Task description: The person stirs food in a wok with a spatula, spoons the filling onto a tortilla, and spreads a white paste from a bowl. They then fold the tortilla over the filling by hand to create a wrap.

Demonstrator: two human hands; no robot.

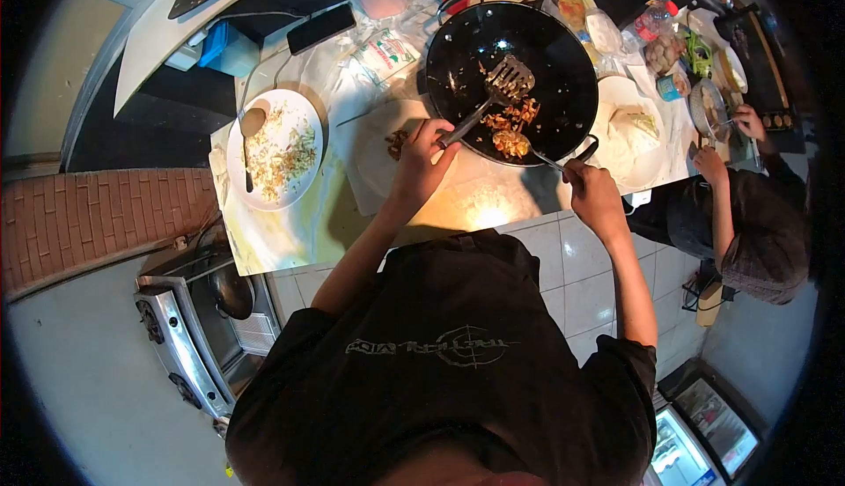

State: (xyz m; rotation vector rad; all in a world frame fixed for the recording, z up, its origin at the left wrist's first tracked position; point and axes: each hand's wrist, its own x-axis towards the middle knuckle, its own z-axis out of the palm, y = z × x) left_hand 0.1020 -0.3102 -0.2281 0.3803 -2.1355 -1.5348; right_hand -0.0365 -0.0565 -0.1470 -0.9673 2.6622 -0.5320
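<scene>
A large black wok [554,55] stands on the table in front of me. My left hand [427,156] is closed round the handle of a slotted spatula [510,79], whose blade is inside the wok. In my right hand [594,194] is the handle of a metal spoon [547,161], its bowl heaped with browned food at the wok's near edge. More chopped brown food [525,113] lies beside the spatula blade. Left of the wok, partly behind my left hand, is a pale plate [374,138] with some dark food bits on it.
On the left, a white plate [286,112] holds chopped food and a spoon. Behind it lies a black phone [321,30]. A plate with a white wrapper [620,147] is right of the wok. Farther right, a co-worker [739,213] reaches over a metal bowl [704,107].
</scene>
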